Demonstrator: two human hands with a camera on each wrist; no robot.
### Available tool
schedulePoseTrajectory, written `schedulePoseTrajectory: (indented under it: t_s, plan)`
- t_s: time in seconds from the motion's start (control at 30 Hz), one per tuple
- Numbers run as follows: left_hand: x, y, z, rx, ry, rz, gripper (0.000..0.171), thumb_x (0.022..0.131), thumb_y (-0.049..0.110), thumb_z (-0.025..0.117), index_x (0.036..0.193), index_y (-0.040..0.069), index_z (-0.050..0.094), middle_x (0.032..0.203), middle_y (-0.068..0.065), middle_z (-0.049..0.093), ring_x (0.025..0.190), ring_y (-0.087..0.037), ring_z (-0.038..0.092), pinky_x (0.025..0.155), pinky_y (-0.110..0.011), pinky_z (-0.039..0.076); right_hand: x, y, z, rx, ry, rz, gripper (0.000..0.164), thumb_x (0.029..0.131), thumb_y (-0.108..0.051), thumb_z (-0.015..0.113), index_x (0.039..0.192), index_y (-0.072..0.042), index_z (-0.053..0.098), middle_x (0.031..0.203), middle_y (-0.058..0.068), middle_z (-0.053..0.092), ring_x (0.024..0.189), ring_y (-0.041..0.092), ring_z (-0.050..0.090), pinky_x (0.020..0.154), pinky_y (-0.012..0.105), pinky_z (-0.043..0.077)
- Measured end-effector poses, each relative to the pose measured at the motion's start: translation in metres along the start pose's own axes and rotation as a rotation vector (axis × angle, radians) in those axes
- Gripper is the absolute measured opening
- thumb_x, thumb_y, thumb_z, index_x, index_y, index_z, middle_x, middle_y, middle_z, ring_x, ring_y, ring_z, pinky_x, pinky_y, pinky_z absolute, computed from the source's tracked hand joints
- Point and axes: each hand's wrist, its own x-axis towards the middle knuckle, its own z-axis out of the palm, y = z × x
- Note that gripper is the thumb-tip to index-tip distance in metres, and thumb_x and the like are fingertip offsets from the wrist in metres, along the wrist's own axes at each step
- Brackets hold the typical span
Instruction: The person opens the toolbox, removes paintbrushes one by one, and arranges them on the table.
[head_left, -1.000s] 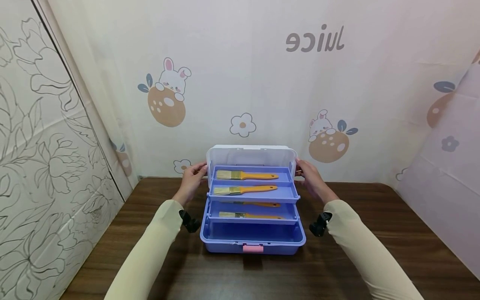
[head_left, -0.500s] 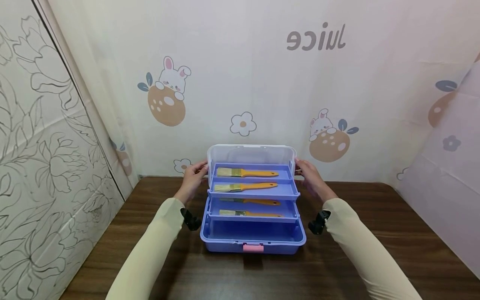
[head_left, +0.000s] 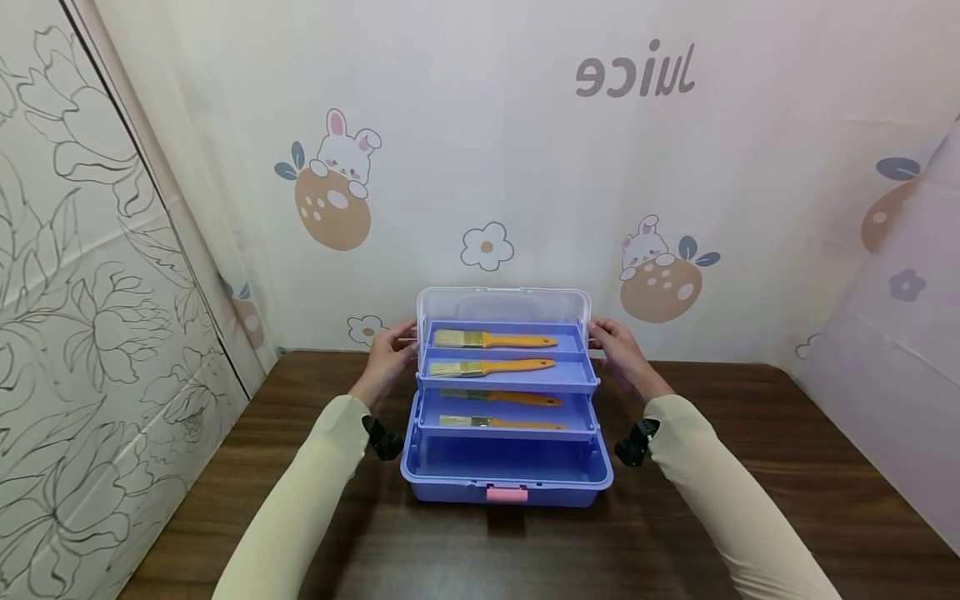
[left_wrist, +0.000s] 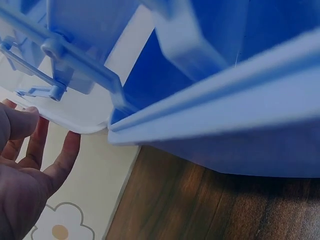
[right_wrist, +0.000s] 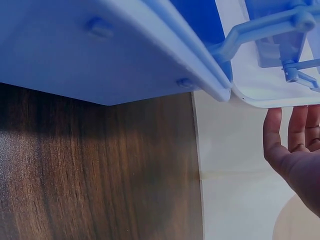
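A lilac toolbox [head_left: 450, 492] with a pink latch [head_left: 507, 495] stands on the table, its translucent lid [head_left: 504, 302] raised at the back. My left hand [head_left: 386, 358] holds the lid's left edge; in the left wrist view the thumb [left_wrist: 22, 122] lies by the rim and fingertips touch it. On the opposite edge is my right hand [head_left: 624, 358], fingertips [right_wrist: 273, 114] against the rim, its thumb hidden in the right wrist view. Several flat paintbrushes [head_left: 517, 341] with yellow handles lie in the upper tray [head_left: 510, 386] and lower tray [head_left: 517, 432].
Blue hinge arms [left_wrist: 80, 60] link trays, lid and box at the sides. The dark wooden table [head_left: 300, 500] surrounds the box. A patterned curtain [head_left: 480, 167] hangs close behind the lid, with a floral panel [head_left: 97, 333] on the left.
The lid has tipped slightly farther back with both hands on it. Both trays have risen a little with their brushes, showing more of the lower tray. The box base stays put.
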Motion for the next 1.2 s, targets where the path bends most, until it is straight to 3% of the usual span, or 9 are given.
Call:
schedulePoseTrajectory:
  t_s: [0.2,0.33,0.63,0.83,1.2]
  plan:
    - [-0.001,-0.002,0.000,-0.005,-0.030,-0.018,0.052,0.094,-0.010,0.049,0.143,0.006,0.043,0.124,-0.019,0.049,0.104,-0.025,0.051,0.079,-0.027,0.052,0.000,0.003,-0.001,-0.015,0.010,-0.018,0.039,0.102,-0.029,0.043,0.129,0.000,0.041,0.109,0.004,0.046,0.097,0.017,0.047,0.080,0.030,0.049]
    - [-0.002,-0.003,0.000,0.012,-0.060,-0.009,0.053,0.095,-0.010,0.046,0.145,0.008,0.040,0.127,-0.018,0.047,0.109,-0.028,0.050,0.080,-0.027,0.051,0.001,0.007,-0.001,-0.022,0.002,-0.035,0.032,0.103,-0.023,0.042,0.129,-0.005,0.041,0.108,0.006,0.046,0.093,0.017,0.051,0.078,0.031,0.051]
    - [-0.001,-0.007,-0.001,0.063,-0.098,-0.004,0.057,0.096,-0.010,0.044,0.148,0.010,0.036,0.129,-0.017,0.044,0.095,-0.021,0.052,0.073,-0.022,0.050,0.001,0.016,-0.004,-0.052,-0.033,-0.068,0.033,0.103,-0.019,0.040,0.135,-0.012,0.036,0.112,0.012,0.046,0.088,0.017,0.057,0.071,0.029,0.053]
    - [0.000,-0.008,-0.001,0.068,-0.111,-0.012,0.060,0.094,-0.012,0.044,0.148,0.013,0.035,0.130,-0.016,0.043,0.095,-0.022,0.051,0.072,-0.022,0.049,-0.001,0.016,-0.003,-0.094,-0.043,-0.075,0.039,0.103,-0.016,0.041,0.141,-0.011,0.032,0.117,0.016,0.046,0.086,0.018,0.057,0.070,0.031,0.053]
    - [-0.003,-0.010,-0.002,0.106,-0.124,-0.018,0.061,0.095,-0.011,0.044,0.149,0.015,0.033,0.131,-0.018,0.041,0.100,-0.028,0.051,0.076,-0.025,0.049,-0.002,0.018,-0.002,-0.076,-0.064,-0.087,0.039,0.102,-0.010,0.039,0.141,-0.008,0.031,0.111,0.015,0.048,0.080,0.013,0.059,0.067,0.026,0.052]
